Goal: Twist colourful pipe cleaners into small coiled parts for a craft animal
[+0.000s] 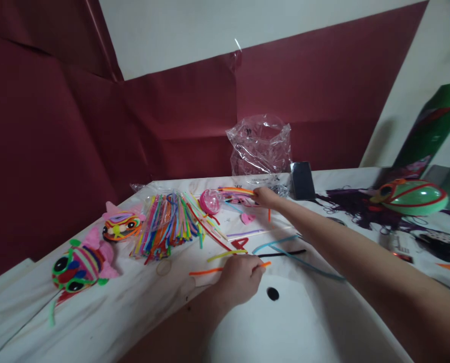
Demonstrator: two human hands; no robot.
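My left hand (pixel 240 278) rests on the white table (pixel 308 322) with its fingers closed on an orange pipe cleaner (pixel 206 271) that lies flat. My right hand (pixel 266 196) reaches far across the table and grips a small bunch of pipe cleaners (pixel 235 191), orange and pink, held just above the surface beside a pink ball (pixel 210 201). Loose pipe cleaners lie between the hands: a yellow one (pixel 225 255), a black one (pixel 285 253), a light blue one (pixel 274 244).
A bag of many coloured pipe cleaners (pixel 168 222) lies at the left. Two pipe-cleaner creatures (pixel 121 225) (pixel 79 266) sit near the left edge. A clear plastic bag (pixel 261 146) and a dark phone (pixel 302 180) stand at the back. A green oval figure (pixel 414 196) lies at right.
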